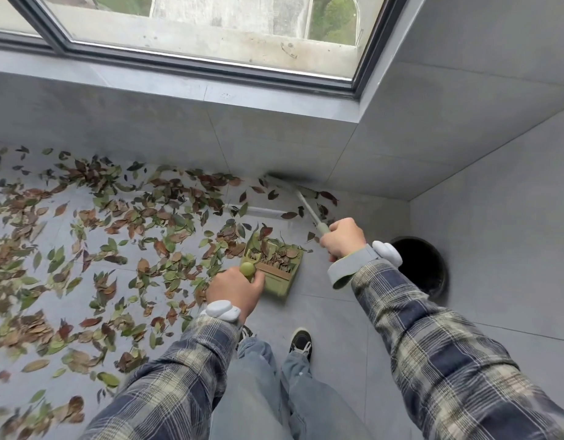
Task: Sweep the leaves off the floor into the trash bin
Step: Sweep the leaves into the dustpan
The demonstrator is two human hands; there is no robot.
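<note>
View: head camera, looking down at the floor by a window wall
Left hand (pixel 234 289): fingers curled round the round-topped green handle (pixel 247 268) of the dustpan
Right hand (pixel 342 238): closed in a fist round the pale broom handle (pixel 309 211)
Dustpan (pixel 280 285): green, resting on the floor (pixel 331 312) just beyond the left hand, its mouth facing the leaf spread; brown and green leaves lie piled inside it
Broom head (pixel 275 177): blurred, at the foot of the wall beyond the dustpan; the handle slants from it back to the right hand
Leaves (pixel 115 233): green, brown and dark red, scattered thickly over the grey tiles across the left half of the view, reaching the dustpan mouth; a few lie beside the broom handle near the wall
Trash bin (pixel 433 274): round, dark inside, standing in the corner to the right, partly hidden behind the right forearm, apart from the dustpan
Wrists: a white device (pixel 221 310) on the left, another (pixel 387 251) on the right with a grey strap
Clothing: plaid sleeves, jeans, dark shoe (pixel 301 342) behind the dustpan
Window (pixel 210 27): above a grey sill, top of view
</note>
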